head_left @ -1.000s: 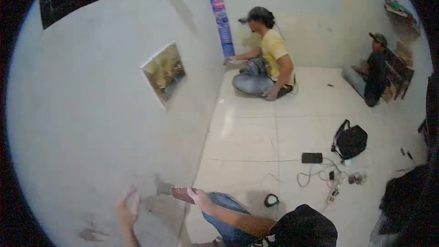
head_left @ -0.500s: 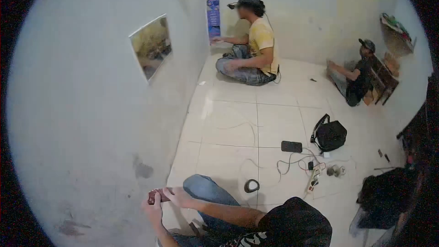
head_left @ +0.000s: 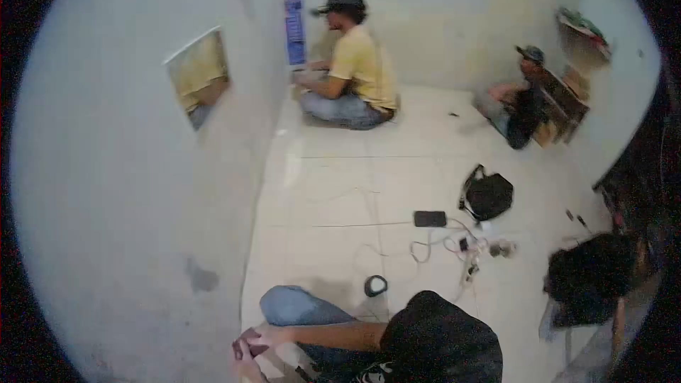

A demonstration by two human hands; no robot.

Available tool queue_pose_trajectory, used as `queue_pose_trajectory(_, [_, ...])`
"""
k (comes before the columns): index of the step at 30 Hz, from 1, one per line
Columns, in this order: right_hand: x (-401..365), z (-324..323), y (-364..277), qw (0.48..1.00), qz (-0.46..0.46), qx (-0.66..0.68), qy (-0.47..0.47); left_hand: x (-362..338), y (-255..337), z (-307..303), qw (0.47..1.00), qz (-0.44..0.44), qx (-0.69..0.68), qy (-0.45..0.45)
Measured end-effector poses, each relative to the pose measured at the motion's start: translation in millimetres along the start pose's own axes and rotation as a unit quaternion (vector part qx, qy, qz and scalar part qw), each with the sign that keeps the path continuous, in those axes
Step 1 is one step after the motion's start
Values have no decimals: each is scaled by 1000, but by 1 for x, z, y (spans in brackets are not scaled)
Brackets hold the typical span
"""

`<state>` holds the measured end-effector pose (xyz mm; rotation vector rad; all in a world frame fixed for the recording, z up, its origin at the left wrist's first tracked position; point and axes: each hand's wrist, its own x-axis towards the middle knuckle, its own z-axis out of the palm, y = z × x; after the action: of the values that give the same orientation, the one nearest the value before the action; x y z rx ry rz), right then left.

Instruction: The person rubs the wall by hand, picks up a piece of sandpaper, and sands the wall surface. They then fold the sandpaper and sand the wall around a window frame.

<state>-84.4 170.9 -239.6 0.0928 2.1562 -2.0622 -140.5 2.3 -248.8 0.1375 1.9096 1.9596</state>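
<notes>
Low in the head view, my two hands meet in front of my bent knee, close to the wall. My right hand (head_left: 277,335) reaches in from the black sleeve with its fingers closed on a small dark reddish-brown object (head_left: 257,343). Beneath it, my left hand (head_left: 245,363) also grips the object, its fingers wrapped round the other end. The object is blurred and partly covered by fingers, so its kind cannot be made out.
A dark roll or ring (head_left: 375,285) lies beside my knee. Farther right are a phone (head_left: 430,219), tangled cables, a power strip (head_left: 470,269) and a black bag (head_left: 489,195). Two people sit on the floor by the far walls. A mirror (head_left: 201,78) hangs on the left wall.
The view has shifted, so most of the scene sits farther left. My hands have come lower in view, still holding the object. The person in yellow has brought both hands together in front.
</notes>
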Motion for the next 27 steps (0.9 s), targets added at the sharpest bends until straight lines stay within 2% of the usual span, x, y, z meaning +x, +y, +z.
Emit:
queue_pose_trajectory(2, [-2,3,-6,998,38,-56,13,2,4,5,1000,-22,12,8])
queue_pose_trajectory(4, [9,8,13,989,-78,-97,77,1,10,8,999,-33,26,17])
queue_pose_trajectory(6, [0,5,7,994,-27,-28,107,2,13,9,998,-36,40,25])
queue_pose_trajectory(9, [-5,0,5,995,-1,-8,102,-3,11,8,997,-28,58,43])
queue_pose_trajectory(11, [-18,-14,-19,994,34,-53,84,-7,8,9,996,-21,70,56])
queue_pose_trajectory(13, [-11,-14,-10,988,23,-115,104,-9,2,9,994,-10,83,71])
queue_pose_trajectory(15, [-9,-19,-5,993,-30,-78,82,-8,-3,14,993,4,90,76])
queue_pose_trajectory(17, [-8,-19,-4,999,-28,9,22,-23,30,41,995,-52,59,57])
queue_pose_trajectory(18, [-8,-18,4,995,-52,-77,25,-15,5,29,999,-19,38,-9])
queue_pose_trajectory(19, [-7,-17,14,983,-76,-162,32,-19,18,40,997,-22,74,30])
queue_pose_trajectory(20, [-10,-22,-1,998,-49,-36,2,-23,32,51,991,-28,110,69])
queue_pose_trajectory(22, [-20,-33,-35,974,22,224,-33,-30,57,73,979,-25,156,129])
queue_pose_trajectory(23, [-7,-30,4,996,-43,65,30,-29,45,72,981,12,139,132])
queue_pose_trajectory(24, [-1,-28,19,995,-39,-55,76,-31,56,80,979,-3,144,146])
queue_pose_trajectory(26, [-4,-35,-8,989,18,-121,82,-30,63,88,972,-8,176,157])
queue_pose_trajectory(27, [0,-35,6,977,-19,-189,95,-28,59,89,967,7,203,153])
